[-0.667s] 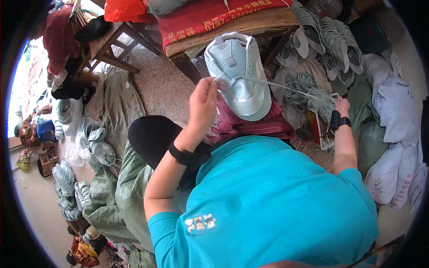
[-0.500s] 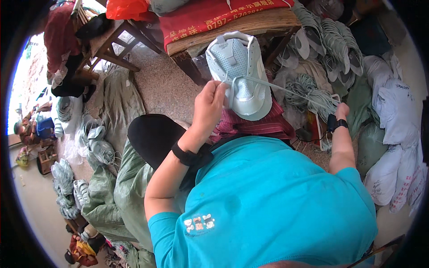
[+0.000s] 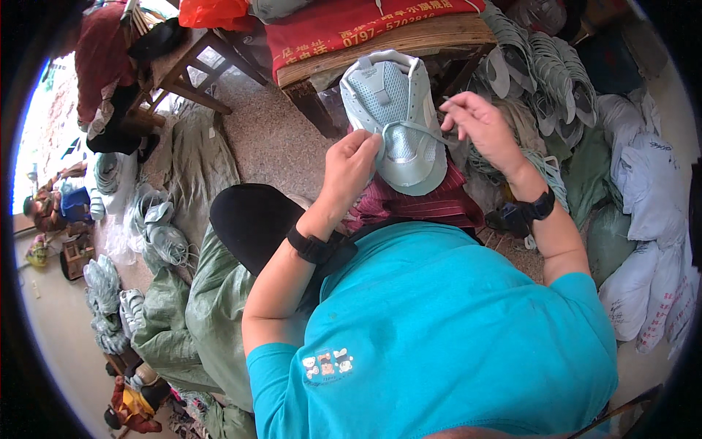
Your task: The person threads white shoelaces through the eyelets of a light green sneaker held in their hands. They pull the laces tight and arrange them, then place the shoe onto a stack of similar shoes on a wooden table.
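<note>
Shoe upper [image 3: 395, 117], pale blue, below red banner [image 3: 351, 25]; left hand [image 3: 351, 168] pinching edge.

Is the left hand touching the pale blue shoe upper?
Touching. The head view shows the left hand with its fingers pressed on the pale blue shoe upper.

A speckled stone floor [image 3: 270, 139] lit by daylight from the left, a wooden table [image 3: 380, 55] under red cloth [image 3: 344, 22], green sacks [image 3: 212, 314] heaped below.
</note>
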Available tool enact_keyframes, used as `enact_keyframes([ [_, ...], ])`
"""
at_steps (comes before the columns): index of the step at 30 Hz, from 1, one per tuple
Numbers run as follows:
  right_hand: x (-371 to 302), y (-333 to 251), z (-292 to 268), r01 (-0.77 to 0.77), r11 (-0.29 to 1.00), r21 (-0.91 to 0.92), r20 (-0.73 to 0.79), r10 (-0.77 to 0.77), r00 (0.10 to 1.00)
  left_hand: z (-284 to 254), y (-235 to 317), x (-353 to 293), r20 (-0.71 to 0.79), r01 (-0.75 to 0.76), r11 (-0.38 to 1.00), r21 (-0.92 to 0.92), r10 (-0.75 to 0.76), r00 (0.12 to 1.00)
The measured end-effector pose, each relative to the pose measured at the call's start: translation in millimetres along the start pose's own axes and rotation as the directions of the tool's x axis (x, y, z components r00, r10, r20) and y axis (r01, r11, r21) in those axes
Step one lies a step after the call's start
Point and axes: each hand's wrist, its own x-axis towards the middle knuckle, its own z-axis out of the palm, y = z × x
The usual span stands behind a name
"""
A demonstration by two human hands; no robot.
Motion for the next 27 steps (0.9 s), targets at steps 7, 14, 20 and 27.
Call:
enact_keyframes([
  [7, 16, -12, 25, 0.11, 0.982, -0.156, 0.194, -0.079, 0.978, -3, 10, 11, 0.052, 0.113, 0.989, -0.095, -0.109, 0.993],
  [14, 32, -28, 20, 0.13, 0.88, -0.457, 0.207, -0.037, 0.978, -11, 38, 8, 0.209, -0.419, 0.328, 0.847, 0.518, 0.829],
  [20, 31, -49, 35, 0.486, 0.329, -0.81, 0.385, -0.328, 0.863, -22, 65, 24, 0.48, -0.583, 0.097, 0.807, 0.467, 0.743],
  [27, 33, -57, 46, 0.57, 0.108, -0.814, 0.522, -0.291, 0.801, -19, 57, 27, 0.45, -0.531, 0.089, 0.843, 0.425, 0.785],
])
